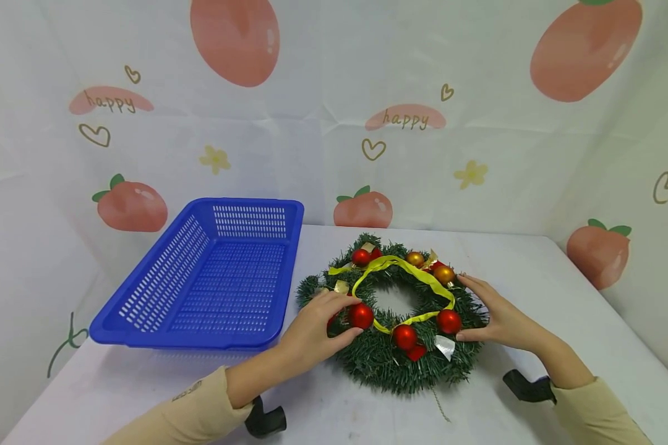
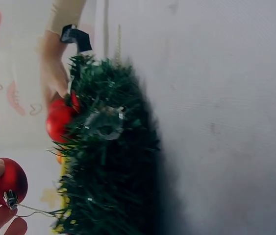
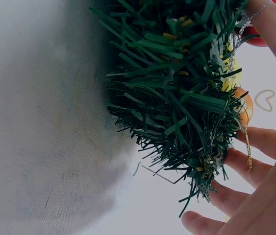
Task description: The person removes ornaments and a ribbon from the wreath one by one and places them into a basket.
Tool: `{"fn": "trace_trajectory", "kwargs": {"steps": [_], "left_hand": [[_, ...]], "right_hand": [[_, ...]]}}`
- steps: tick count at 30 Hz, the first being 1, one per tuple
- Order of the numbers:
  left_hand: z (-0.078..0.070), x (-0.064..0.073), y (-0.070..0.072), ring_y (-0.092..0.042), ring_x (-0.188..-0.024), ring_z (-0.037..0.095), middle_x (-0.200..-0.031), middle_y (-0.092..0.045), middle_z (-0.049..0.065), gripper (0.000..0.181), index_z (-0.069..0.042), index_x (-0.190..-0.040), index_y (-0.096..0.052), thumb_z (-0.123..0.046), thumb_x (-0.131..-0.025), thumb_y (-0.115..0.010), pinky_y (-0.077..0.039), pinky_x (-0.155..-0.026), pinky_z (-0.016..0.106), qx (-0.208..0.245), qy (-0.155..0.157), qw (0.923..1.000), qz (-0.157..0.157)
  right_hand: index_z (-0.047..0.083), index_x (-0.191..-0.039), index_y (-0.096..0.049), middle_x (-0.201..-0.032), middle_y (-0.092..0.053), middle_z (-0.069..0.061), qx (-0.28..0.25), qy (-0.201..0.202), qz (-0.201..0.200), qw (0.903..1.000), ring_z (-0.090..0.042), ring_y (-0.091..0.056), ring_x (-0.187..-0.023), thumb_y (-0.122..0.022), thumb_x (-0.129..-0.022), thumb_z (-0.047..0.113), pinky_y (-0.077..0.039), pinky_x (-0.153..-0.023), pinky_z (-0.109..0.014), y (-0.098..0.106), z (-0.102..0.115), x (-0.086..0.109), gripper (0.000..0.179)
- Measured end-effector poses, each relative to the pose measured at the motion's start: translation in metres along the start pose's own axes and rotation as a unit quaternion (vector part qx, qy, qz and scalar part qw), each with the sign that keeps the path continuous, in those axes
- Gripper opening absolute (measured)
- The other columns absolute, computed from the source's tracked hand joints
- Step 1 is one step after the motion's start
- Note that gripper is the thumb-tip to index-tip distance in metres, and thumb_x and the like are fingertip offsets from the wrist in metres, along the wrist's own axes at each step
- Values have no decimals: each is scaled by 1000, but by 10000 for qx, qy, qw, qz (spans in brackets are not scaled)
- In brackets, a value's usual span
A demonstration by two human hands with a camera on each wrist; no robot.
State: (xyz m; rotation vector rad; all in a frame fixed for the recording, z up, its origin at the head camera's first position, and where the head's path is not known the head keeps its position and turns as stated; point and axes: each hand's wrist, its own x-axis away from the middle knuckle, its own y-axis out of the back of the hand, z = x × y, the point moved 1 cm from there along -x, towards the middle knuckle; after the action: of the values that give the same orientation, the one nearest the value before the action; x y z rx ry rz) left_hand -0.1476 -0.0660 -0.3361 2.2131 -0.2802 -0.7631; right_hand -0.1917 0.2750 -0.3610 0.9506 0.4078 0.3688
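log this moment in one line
left hand: holds red ball | right hand: at right side of wreath | yellow ribbon: on wreath | blue basket: left of wreath

- Worktop (image 1: 534, 278): carries basket (image 1: 200, 340) and wreath (image 1: 406, 371); hanging cloth (image 1: 312, 142) behind, 12 o'clock.
- Basket: 9–10 o'clock from wreath.
- Ribbon (image 1: 434, 284): on wreath, around its central opening.
- Baubles (image 1: 405, 337): on wreath at 11, 1, 2, 4, 6.
- Held bauble (image 1: 361, 316): wreath's 8 o'clock, in left hand (image 1: 317, 327).
- Right hand (image 1: 498, 315): wreath's rim, 3 o'clock.
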Motion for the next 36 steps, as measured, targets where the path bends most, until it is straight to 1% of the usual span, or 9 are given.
{"fn": "trace_trajectory", "kwargs": {"steps": [4,7,10,15,22,25,29,33,36], "left_hand": [[-8,1,7,-59,-108,17,-114,-63,2,41,-13,-118,-62,-24,-81,-73,-47,-98,41,76,63,9999,109],[-12,1,12,-58,-110,17,-116,-62,2,42,-13,-120,-61,-24,-81,-73,-52,-89,36,90,67,9998,154],[-15,1,17,-59,-109,16,-116,-62,2,42,-12,-121,-60,-22,-81,-73,-53,-88,34,172,21,9997,174],[-15,2,24,-61,-99,13,-112,-63,1,42,-11,-120,-60,-20,-82,-72,-54,-82,32,312,-26,9994,169],[-17,3,38,-61,-88,10,-106,-63,2,43,-10,-120,-60,-16,-80,-73,-55,-80,27,421,87,9990,145],[-18,3,47,-62,-88,10,-107,-64,3,44,-10,-121,-60,-13,-79,-74,-55,-80,26,458,21,9989,98],[-18,1,59,-62,-86,11,-106,-65,3,42,-10,-118,-61,-12,-78,-75,-54,-79,24,360,-79,9993,-104],[-15,-1,71,-63,-86,12,-107,-65,4,42,-9,-117,-62,-12,-78,-75,-54,-77,25,254,-80,9992,-288],[-11,-2,79,-64,-87,12,-107,-65,4,42,-10,-118,-61,-11,-78,-75,-55,-76,26,223,-33,9992,-320]], "right_hand": [[-3,-144,-23,-142,-26,-34,-3,17,-17,10000,-53,-30,-126,-83,-67,25,-30,-89,-75,1,0,1,102],[-4,-144,-24,-142,-25,-35,-12,35,-34,10000,-53,-30,-126,-83,-67,25,-30,-89,-75,1,0,1,101],[-4,-144,-24,-142,-26,-34,-16,33,-29,10000,-53,-30,-126,-83,-67,24,-30,-89,-75,2,-1,2,101],[-2,-145,-22,-143,-25,-33,-26,-20,21,10000,-52,-30,-126,-83,-67,26,-30,-90,-75,2,-1,2,102],[-2,-145,-22,-143,-25,-34,-52,-26,33,10000,-53,-30,-126,-82,-68,25,-29,-89,-75,0,0,1,101],[-3,-144,-23,-143,-25,-34,-60,-19,34,10000,-53,-30,-126,-82,-68,25,-29,-89,-75,0,0,1,101],[-3,-144,-23,-143,-25,-34,-75,-3,28,10000,-53,-30,-126,-82,-68,25,-30,-90,-75,0,0,1,101],[-4,-144,-23,-142,-25,-34,-85,6,18,10000,-53,-30,-126,-82,-68,25,-30,-89,-75,-1,0,1,101],[-4,-143,-24,-142,-26,-34,-89,32,-2,10000,-53,-30,-126,-82,-68,25,-30,-89,-75,-1,0,0,100]]}}
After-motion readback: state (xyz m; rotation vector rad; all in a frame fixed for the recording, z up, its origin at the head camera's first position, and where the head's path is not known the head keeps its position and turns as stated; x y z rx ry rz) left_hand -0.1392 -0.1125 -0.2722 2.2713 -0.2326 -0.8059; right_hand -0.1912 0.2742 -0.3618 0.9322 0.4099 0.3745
